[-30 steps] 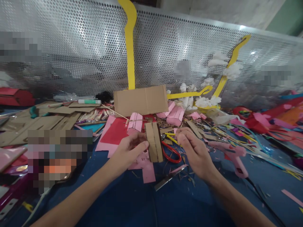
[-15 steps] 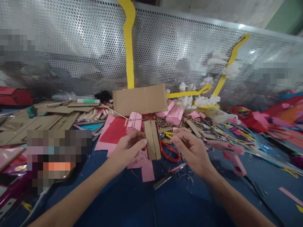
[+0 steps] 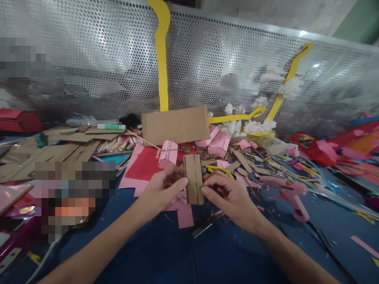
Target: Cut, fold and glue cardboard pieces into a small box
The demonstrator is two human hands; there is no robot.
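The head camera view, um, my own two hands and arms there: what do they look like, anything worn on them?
The bare left hand and bare right hand have no gloves; no rings show on the visible fingers. Both slim, tapering forearms, left and right, show no sleeves, watches or bracelets.

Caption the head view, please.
A dark-lined cardboard piece between left hand and right hand, pink glue gun at right.
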